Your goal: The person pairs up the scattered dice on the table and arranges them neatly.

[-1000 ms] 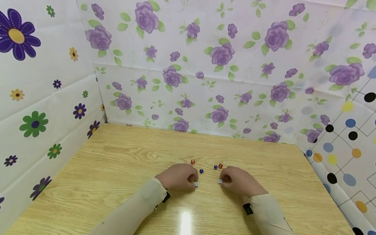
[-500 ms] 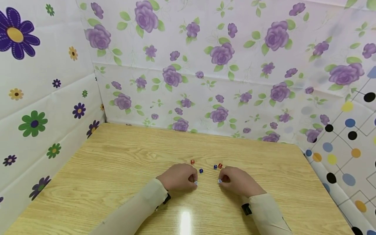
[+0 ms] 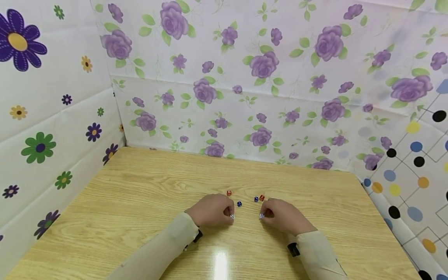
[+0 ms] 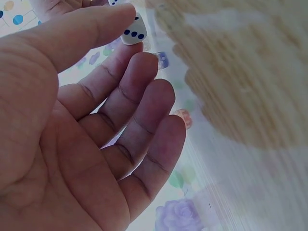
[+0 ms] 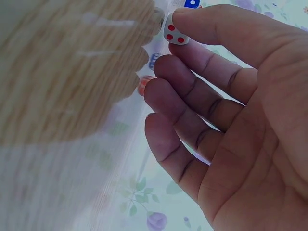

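Between thumb and index finger, my left hand (image 3: 211,210) pinches a white die (image 4: 134,33) with dark blue pips showing in the left wrist view. My right hand (image 3: 287,216) pinches another white die (image 5: 175,32), whose red pips face the right wrist camera. Beyond the left hand lie a red die (image 3: 229,193) and a blue die (image 3: 239,203), apart from each other. Past the right fingertips, a second blue die (image 3: 256,199) sits close beside a second red die (image 3: 261,198). Whether the white dice touch the table is hard to tell.
The wooden table (image 3: 157,175) runs back to a flower-print cloth wall (image 3: 238,116). Patterned cloth also stands along the left and right sides. A glare spot (image 3: 221,264) shines on the table near the front.
The white die in my left hand has moved slightly back and left and turned a little. My right hand and its die have barely shifted. The red and blue dice stay put.
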